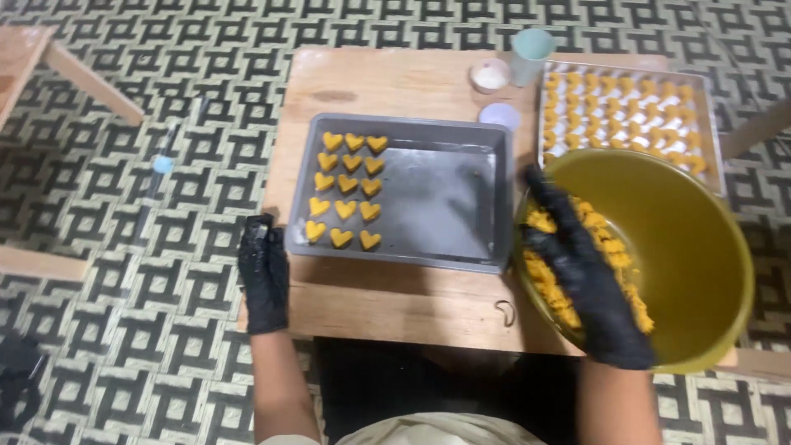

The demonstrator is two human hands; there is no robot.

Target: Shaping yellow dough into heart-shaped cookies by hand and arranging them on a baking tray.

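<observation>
Reaching into the olive bowl [692, 239], the right hand [581, 272] is lying spread on yellow dough [622, 255]; the left hand [264, 276] is resting curled, empty, just beside the grey tray [445, 194].

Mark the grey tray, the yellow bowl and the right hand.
grey tray [445, 206], head view, bare floor of the tray
yellow bowl [684, 231], head view, inner wall
right hand [581, 268], head view, back of the black glove

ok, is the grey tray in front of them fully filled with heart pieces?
No. In the grey tray the yellow heart pieces fill only the left end in three short columns; the rest of its floor is bare.
</observation>
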